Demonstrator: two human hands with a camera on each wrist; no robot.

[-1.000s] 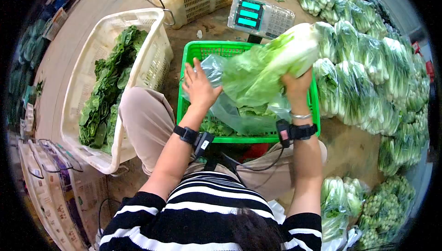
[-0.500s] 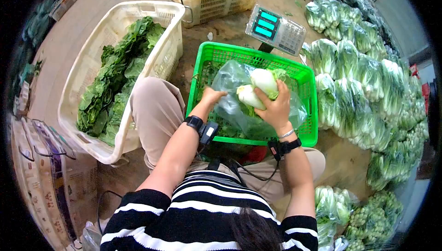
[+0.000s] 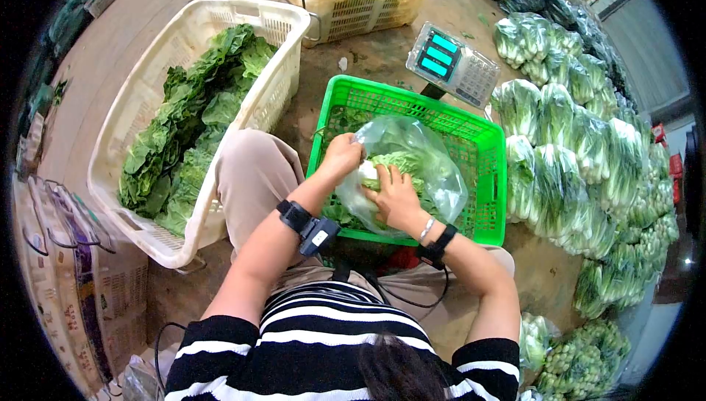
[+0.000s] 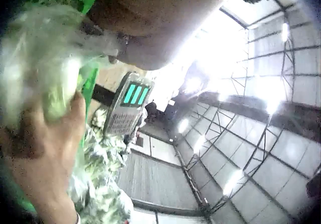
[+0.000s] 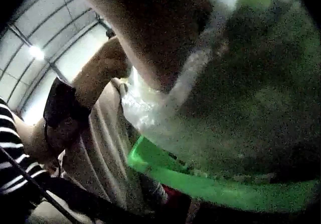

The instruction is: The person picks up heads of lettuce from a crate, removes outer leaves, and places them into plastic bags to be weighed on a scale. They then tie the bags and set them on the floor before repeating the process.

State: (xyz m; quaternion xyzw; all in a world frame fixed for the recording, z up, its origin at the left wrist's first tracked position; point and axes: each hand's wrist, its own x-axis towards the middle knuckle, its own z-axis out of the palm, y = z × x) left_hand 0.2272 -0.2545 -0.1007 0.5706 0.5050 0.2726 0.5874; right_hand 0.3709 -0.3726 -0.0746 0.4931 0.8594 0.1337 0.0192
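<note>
A clear plastic bag (image 3: 443, 180) lies inside a green crate (image 3: 482, 233) with pale green Chinese cabbage (image 3: 403, 163) in it. My left hand (image 3: 343, 157) pinches the bag's edge on the left side of its mouth. My right hand (image 3: 396, 199) holds the cabbage near its white base, thumb on the near side and fingers over the top. The left wrist view shows that hand's fingers and thumb around a white stalk (image 4: 69, 81). In the right wrist view, the bag's film (image 5: 150, 101) fills much of the picture.
A scale (image 3: 456, 63) with lit displays stands behind the green crate. To the left is a white crate (image 3: 110, 173) of dark leafy greens; another crate (image 3: 368, 8) stands at the back. Bagged greens (image 3: 581, 136) are piled along the right.
The cabbage, earlier lifted over the crate in my right hand, is now down in the bag. My right hand has moved left and nearer to me; my left hand has come to the bag's edge.
</note>
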